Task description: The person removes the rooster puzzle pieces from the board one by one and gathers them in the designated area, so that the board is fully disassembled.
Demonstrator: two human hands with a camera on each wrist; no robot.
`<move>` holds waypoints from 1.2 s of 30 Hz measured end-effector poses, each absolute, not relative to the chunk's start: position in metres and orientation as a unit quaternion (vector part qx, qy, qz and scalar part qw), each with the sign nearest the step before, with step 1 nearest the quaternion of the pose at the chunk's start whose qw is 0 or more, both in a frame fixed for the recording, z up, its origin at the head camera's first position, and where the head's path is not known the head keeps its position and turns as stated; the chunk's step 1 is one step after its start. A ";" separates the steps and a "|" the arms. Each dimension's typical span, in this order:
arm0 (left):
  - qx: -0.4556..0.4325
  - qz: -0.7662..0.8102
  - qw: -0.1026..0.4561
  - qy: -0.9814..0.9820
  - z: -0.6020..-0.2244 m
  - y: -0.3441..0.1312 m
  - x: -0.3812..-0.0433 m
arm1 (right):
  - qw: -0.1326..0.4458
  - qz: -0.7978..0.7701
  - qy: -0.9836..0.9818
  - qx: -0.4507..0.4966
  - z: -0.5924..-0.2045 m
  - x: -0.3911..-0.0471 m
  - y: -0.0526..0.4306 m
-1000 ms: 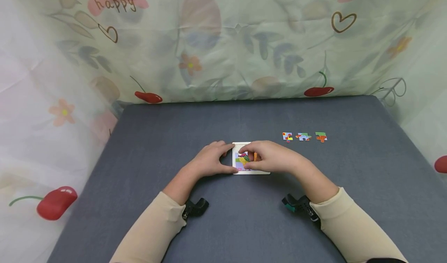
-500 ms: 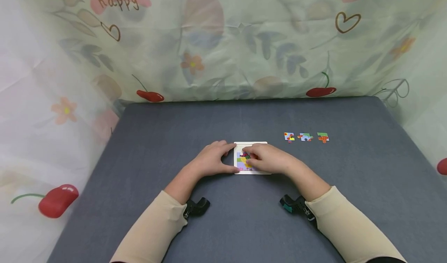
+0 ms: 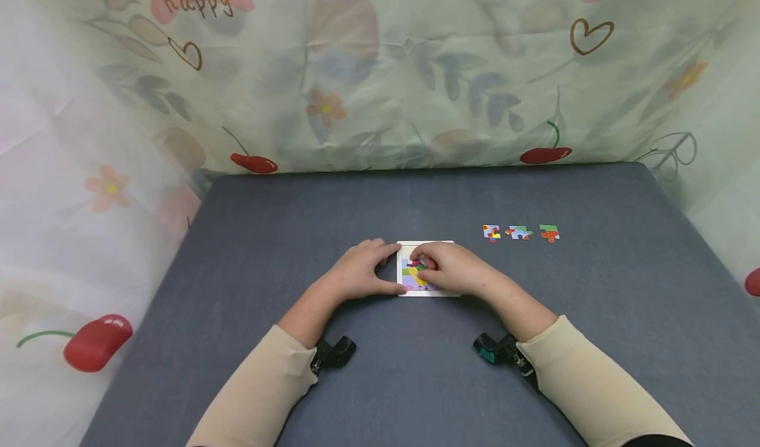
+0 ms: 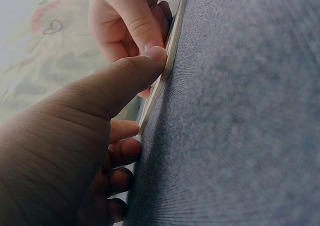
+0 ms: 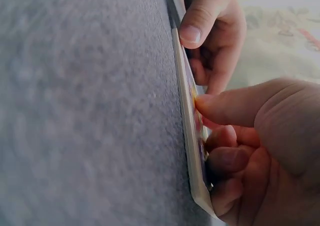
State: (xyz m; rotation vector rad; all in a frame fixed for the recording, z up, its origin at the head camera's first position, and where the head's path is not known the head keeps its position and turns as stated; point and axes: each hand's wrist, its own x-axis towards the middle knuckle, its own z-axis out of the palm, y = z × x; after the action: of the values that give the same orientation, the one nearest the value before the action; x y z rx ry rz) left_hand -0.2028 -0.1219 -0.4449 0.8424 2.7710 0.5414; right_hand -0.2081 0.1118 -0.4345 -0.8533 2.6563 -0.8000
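Observation:
A small white-rimmed puzzle tray [image 3: 430,294] lies on the grey table, partly filled with a colourful picture. My left hand [image 3: 362,272] holds it at the left side, thumb on the near corner and index finger on the far corner. Over the tray is my right hand [image 3: 460,269], its thumb and index finger closed around a colourful puzzle piece [image 3: 417,267] at the picture's surface. In the right wrist view the right thumb [image 5: 225,106] lies against the picture, other fingers curled beside it. The tray's right part is hidden under this hand.
Three loose puzzle pieces lie in a row behind and right of the tray: a left one [image 3: 491,232], a middle one [image 3: 519,233] and a right one [image 3: 549,233]. A printed curtain [image 3: 404,104] hangs along the table's back edge.
My right hand has moved slightly left and lower over the tray, its thumb and index finger drawing closer together. My left hand stays at the tray's left side.

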 end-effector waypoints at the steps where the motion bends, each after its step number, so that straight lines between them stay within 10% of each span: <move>1: 0.285 0.183 0.097 0.936 -0.445 -0.122 -0.203 | 0.119 -0.275 0.912 -0.279 -0.435 -0.208 0.111; 36: 0.282 0.181 0.089 0.938 -0.450 -0.121 -0.203 | 0.124 -0.388 0.877 -0.253 -0.443 -0.213 0.118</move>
State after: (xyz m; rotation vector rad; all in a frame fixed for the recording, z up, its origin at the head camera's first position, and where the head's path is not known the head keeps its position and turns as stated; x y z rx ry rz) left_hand -0.2027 -0.1212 -0.4502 0.8378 2.7916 0.5385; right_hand -0.2129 0.1180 -0.4426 -0.7366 2.5579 -1.1325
